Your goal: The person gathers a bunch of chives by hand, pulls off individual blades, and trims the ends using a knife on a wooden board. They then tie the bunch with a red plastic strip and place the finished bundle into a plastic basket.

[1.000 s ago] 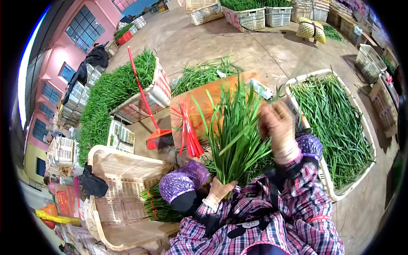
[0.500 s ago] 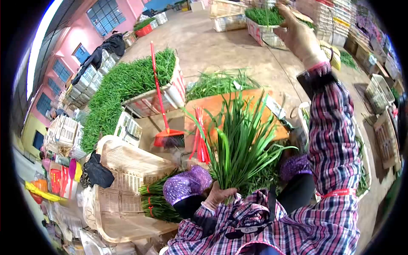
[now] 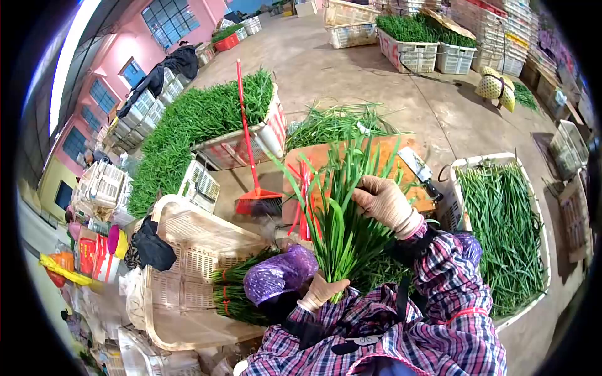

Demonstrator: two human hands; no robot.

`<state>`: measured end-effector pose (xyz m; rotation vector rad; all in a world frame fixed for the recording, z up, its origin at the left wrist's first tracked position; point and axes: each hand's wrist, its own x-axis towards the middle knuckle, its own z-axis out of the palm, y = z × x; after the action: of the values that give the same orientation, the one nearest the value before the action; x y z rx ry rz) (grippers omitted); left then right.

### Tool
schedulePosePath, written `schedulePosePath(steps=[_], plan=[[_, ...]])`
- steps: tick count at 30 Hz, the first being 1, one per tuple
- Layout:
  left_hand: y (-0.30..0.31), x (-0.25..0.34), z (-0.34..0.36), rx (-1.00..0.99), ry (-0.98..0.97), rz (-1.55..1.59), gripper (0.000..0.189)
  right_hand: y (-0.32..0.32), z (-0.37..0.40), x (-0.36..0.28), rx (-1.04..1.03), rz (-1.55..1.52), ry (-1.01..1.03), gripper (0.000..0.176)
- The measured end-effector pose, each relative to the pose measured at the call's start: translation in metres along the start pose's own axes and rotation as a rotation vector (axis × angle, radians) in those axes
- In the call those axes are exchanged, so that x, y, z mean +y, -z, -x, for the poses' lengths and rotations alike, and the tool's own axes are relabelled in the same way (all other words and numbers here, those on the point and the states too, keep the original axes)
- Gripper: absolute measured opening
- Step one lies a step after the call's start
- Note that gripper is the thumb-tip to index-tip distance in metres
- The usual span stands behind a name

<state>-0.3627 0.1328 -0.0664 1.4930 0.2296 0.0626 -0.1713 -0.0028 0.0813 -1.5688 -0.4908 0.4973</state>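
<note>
A loose bunch of garlic chives [image 3: 342, 241] stands upright in front of my body, its flat green leaves fanning out at the top. My left hand [image 3: 322, 291] is closed around the stems at the bottom. Higher up, my right hand [image 3: 384, 203], in a pale glove, has its fingers bent onto leaves on the bunch's right side. Behind the bunch is an orange-brown board [image 3: 382, 153] with a cleaver [image 3: 419, 170] on its right part. Red ties [image 3: 305, 200] hang at the board's near left edge.
To my left, a beige crate [image 3: 188, 216] holds tied green bundles [image 3: 235, 291]. A white crate full of chives [image 3: 501, 232] stands at my right. Beyond are a red-handled broom [image 3: 248, 135], a large heaped crate [image 3: 274, 128] and loose leaves [image 3: 338, 123] on the floor.
My right hand has come down from its raised, outstretched position at upper right to the leaves of the bunch. My left hand still grips the stems. The view has shifted slightly.
</note>
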Motion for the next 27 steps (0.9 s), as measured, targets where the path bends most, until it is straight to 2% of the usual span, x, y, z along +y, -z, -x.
schedulePosePath(steps=[5, 7, 8, 12, 15, 16, 17, 18, 19, 20, 21, 22, 23, 25, 26, 27], plan=[[0.001, -0.001, -0.003, -0.048, -0.005, -0.181, 0.049, -0.008, -0.001, -0.008, 0.098, -0.078, -0.055, 0.020], [-0.003, 0.007, -0.002, -0.006, -0.065, -0.186, 0.040, -0.006, -0.002, -0.004, 0.013, -0.081, -0.089, 0.023], [-0.002, 0.001, -0.003, -0.011, -0.060, -0.157, 0.040, -0.006, -0.003, -0.002, -0.039, -0.155, -0.175, 0.022], [0.002, -0.010, -0.003, -0.035, 0.020, -0.216, 0.040, -0.008, 0.006, 0.002, -0.087, -0.317, -0.141, 0.019], [0.006, -0.008, -0.003, -0.020, 0.033, -0.139, 0.040, -0.002, 0.010, -0.006, -0.109, -0.288, -0.137, 0.016], [0.008, -0.013, -0.004, -0.038, 0.010, -0.120, 0.040, -0.005, 0.010, -0.006, -0.050, -0.250, -0.110, 0.017], [0.011, -0.019, -0.006, -0.056, -0.014, -0.101, 0.040, 0.006, 0.009, -0.031, 0.085, -0.100, -0.037, 0.017], [0.016, -0.026, -0.004, -0.076, 0.021, -0.104, 0.047, 0.015, 0.007, -0.047, 0.149, -0.152, 0.004, 0.018], [0.017, -0.029, -0.003, -0.081, 0.022, -0.103, 0.047, 0.029, -0.002, -0.052, 0.184, -0.195, 0.215, 0.019], [0.018, -0.032, -0.003, -0.087, -0.040, -0.085, 0.049, 0.040, 0.001, -0.077, 0.247, -0.232, 0.208, 0.018], [0.020, -0.033, -0.002, -0.090, -0.102, -0.065, 0.050, 0.052, -0.003, -0.090, 0.278, -0.284, 0.336, 0.017], [0.023, -0.032, -0.002, -0.132, 0.026, -0.114, 0.053, 0.059, 0.000, -0.111, 0.380, -0.170, 0.521, 0.018], [0.024, -0.030, -0.001, -0.127, 0.029, -0.109, 0.053, 0.063, 0.000, -0.130, 0.463, -0.233, 0.584, 0.019], [0.023, -0.015, 0.003, -0.069, -0.066, 0.043, 0.038, 0.067, 0.005, -0.160, 0.542, -0.161, 0.929, 0.021], [0.020, 0.003, 0.006, -0.098, 0.066, 0.186, 0.038, 0.068, 0.009, -0.172, 0.565, -0.172, 1.004, 0.021], [0.019, -0.003, 0.004, -0.093, 0.068, 0.190, 0.038, 0.070, 0.008, -0.180, 0.613, -0.050, 1.156, 0.021]])
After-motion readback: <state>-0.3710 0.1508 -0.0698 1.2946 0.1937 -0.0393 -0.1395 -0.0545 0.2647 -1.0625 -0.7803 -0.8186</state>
